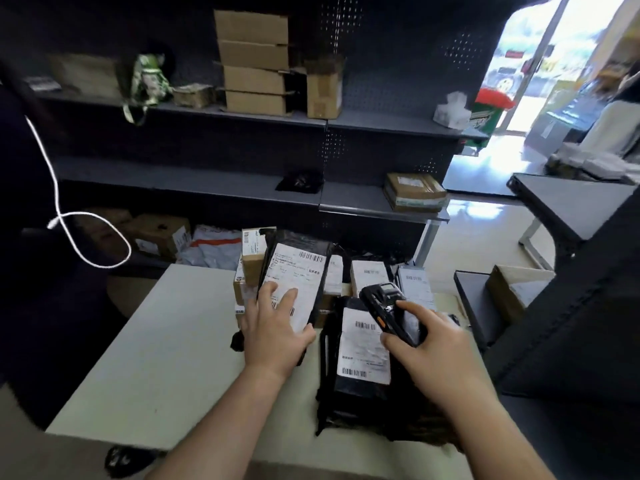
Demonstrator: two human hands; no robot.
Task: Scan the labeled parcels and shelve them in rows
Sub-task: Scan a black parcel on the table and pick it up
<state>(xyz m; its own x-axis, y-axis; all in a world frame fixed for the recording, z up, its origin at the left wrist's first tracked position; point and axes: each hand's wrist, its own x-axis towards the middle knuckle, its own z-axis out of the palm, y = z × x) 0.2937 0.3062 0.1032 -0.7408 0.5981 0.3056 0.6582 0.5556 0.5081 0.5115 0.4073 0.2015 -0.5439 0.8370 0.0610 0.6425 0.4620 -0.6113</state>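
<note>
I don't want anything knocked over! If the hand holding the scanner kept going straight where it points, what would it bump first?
Probably the white-labelled parcel standing just past the tip of the scanner. The right hand points it away and slightly left, though the gap is hard to judge.

White labels (294, 271) on black parcels (356, 393), print blurred (barcodes visible), nothing legible

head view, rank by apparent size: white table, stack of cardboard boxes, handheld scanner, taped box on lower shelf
white table
stack of cardboard boxes
handheld scanner and taped box: about alike; scanner is much nearer, so unranked
</note>
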